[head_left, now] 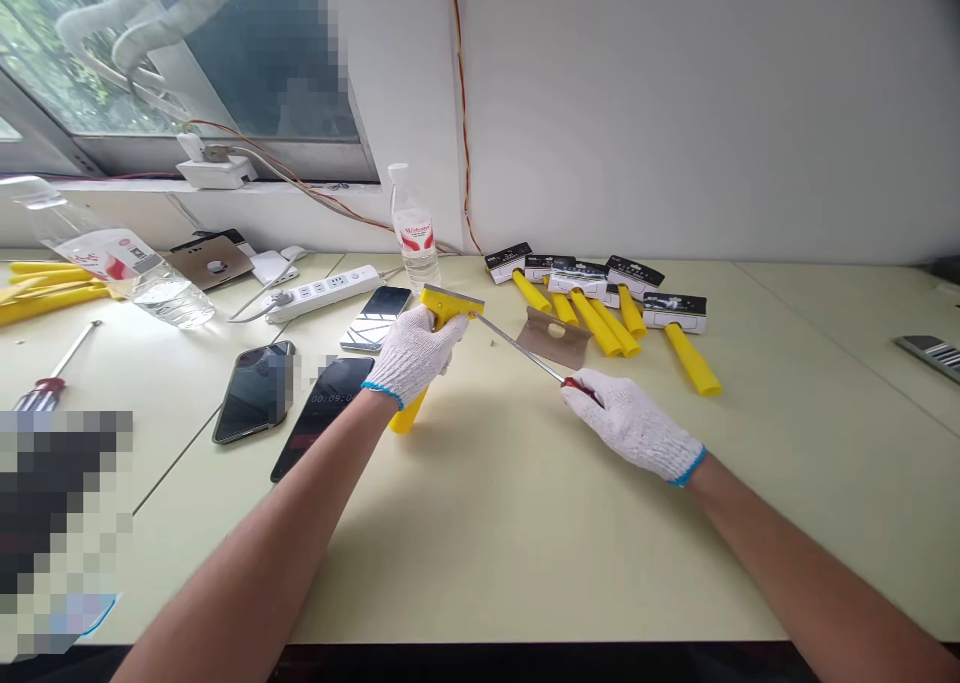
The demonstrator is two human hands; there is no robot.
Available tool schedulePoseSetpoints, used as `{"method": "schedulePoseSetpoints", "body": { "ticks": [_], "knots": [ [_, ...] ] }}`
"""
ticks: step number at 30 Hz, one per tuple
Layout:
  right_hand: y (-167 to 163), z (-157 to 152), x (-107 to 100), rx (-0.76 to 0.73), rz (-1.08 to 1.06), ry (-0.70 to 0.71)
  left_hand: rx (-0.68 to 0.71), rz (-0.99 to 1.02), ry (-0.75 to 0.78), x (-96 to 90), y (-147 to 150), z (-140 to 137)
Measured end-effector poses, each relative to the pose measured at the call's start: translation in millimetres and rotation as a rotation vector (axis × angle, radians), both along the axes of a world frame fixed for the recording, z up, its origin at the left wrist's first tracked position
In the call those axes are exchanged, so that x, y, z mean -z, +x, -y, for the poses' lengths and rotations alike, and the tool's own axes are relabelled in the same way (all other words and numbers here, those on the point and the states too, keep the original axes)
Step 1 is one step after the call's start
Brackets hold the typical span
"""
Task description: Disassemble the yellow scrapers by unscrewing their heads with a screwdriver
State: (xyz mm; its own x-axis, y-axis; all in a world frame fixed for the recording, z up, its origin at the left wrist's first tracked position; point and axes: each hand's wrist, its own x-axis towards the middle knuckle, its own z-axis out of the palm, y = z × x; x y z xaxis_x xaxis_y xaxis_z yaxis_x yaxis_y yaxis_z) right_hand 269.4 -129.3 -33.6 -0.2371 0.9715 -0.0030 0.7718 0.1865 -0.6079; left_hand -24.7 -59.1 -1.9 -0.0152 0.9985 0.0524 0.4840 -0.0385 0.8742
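Observation:
In a white knit glove, my left hand (pixel 421 348) is closed around a yellow scraper (pixel 444 306) with a metal blade along its head. The scraper's handle slants down below the palm. My right hand (pixel 626 418), gloved the same way, grips the red handle of a screwdriver (pixel 521 348). Its long shaft points up and left, and the tip meets or nearly meets the right end of the scraper head. Beyond the shaft lies a folded brown card (pixel 555 338) with a cut-out hole, and a tiny screw-like bit (pixel 492 343) is near it.
Several yellow scrapers with black-and-white cards (pixel 600 313) lie toward the wall. Phones (pixel 255 391), a power strip (pixel 326 293) and an upright water bottle (pixel 414 228) are on the left. Farther left are a tilted bottle (pixel 120 258), a second screwdriver (pixel 56 378) and yellow pieces (pixel 52 293).

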Motion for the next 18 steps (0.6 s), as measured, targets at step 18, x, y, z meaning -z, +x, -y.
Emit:
{"method": "schedulePoseSetpoints", "body": {
  "ticks": [18],
  "knots": [
    [18,0,-14,-0.045,-0.599,-0.797,0.046,-0.469,0.382,8.9,1,-5]
  ]
}}
